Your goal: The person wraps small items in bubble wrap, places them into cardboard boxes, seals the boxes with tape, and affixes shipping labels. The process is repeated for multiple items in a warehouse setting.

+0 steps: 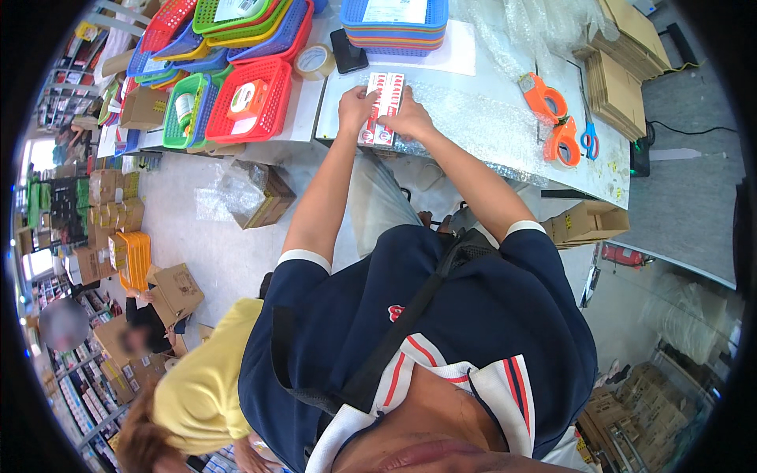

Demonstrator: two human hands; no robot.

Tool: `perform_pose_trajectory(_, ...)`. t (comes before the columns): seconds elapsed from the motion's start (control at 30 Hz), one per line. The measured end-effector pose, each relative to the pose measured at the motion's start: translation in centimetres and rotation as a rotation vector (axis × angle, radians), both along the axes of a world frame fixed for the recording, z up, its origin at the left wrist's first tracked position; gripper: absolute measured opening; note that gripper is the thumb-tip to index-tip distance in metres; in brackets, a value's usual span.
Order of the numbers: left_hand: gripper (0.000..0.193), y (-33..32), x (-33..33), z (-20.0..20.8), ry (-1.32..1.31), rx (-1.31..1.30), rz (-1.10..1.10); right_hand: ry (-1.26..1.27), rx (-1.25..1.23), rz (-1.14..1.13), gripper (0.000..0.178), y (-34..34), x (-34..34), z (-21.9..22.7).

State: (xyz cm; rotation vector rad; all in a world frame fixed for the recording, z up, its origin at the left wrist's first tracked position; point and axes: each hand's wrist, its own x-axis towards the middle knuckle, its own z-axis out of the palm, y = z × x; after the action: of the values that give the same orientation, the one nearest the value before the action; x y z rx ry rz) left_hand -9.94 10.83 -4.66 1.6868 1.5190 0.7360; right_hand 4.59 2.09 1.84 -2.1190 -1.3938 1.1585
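Two long, slim white-and-red toothpaste boxes (pixel 392 91) lie side by side at the near edge of the table, their long sides pointing away from me. My left hand (pixel 356 109) presses against their left side, fingers bent around the edge. From the right, my right hand (pixel 410 118) grips them, its thumb across the top of the near part. Both hands are closed on the pair. Beside and beyond my right hand, a sheet of bubble wrap (pixel 473 130) covers the tabletop.
Left are a red basket (pixel 272 118) with a small box, other colored baskets, a tape roll (pixel 315 61) and a phone (pixel 348 51). Stacked blue baskets (pixel 394 35) stand beyond. Orange tape dispensers (pixel 542 98) and scissors (pixel 589 140) lie right. A person in yellow (pixel 206 378) is close by, lower left.
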Motion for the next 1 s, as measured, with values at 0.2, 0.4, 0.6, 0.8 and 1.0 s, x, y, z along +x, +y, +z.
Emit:
perform_pose_trajectory(0.2,0.044,0.1,-0.1,0.4,0.014,-0.014,-0.016,-0.021,0.014,0.028,0.109,-0.3,-0.2,0.0)
perform_pose_trajectory(0.4,0.042,-1.0,-2.3,0.2,0.197,0.226,0.125,0.013,0.096,0.019,0.112,-0.6,0.4,-2.0)
perform_pose_trajectory(0.6,0.025,0.1,-2.1,-0.8,0.22,0.152,0.056,-0.053,0.049,0.014,0.12,-0.7,-0.1,-1.8)
perform_pose_trajectory(0.8,0.021,1.1,-2.3,-0.4,-0.184,-0.149,0.079,-0.007,0.093,0.009,0.115,-0.9,-0.1,-2.2)
perform_pose_trajectory(1.0,0.025,0.3,-2.1,1.4,-0.484,-0.395,0.026,0.0,0.087,-0.056,0.097,-1.3,-0.2,-3.3)
